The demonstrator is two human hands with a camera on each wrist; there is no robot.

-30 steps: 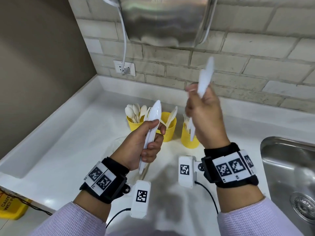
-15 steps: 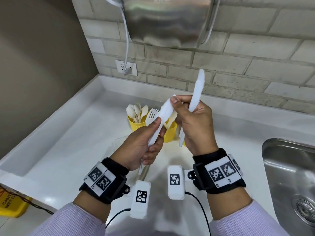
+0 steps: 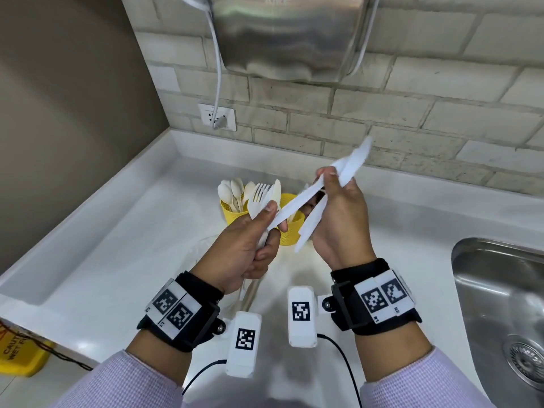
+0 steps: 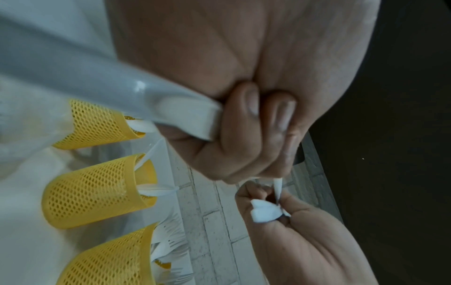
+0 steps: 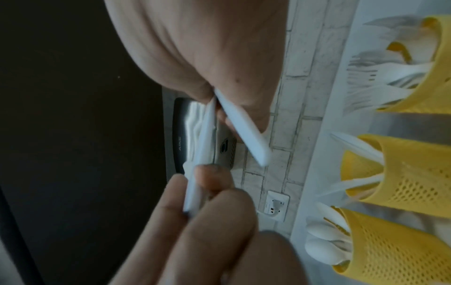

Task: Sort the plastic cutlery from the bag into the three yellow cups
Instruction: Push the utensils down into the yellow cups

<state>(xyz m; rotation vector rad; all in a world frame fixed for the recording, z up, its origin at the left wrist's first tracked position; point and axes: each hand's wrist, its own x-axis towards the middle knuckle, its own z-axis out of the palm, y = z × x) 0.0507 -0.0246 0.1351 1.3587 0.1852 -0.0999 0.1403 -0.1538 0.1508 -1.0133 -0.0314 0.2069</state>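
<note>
Left hand [image 3: 241,245] grips a bundle of white plastic cutlery, fork tines up. Right hand [image 3: 338,219], at 3 o'clock from it, pinches one white serrated plastic knife [image 3: 351,164] and is taking a second from the bundle. Three yellow mesh cups [image 4: 97,123] stand at 12 o'clock on the white worktop [image 3: 123,231].

Best: free one piece cleanly, then drop knives blade-up in the middle cup.

The clear bag below the hands is hard to make out, probably near-empty; the third cup is hidden in the head view.

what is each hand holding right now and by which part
The left hand grips a bunch of white plastic cutlery by the handles. The right hand holds two white knives, pinched near mid-length.
</note>
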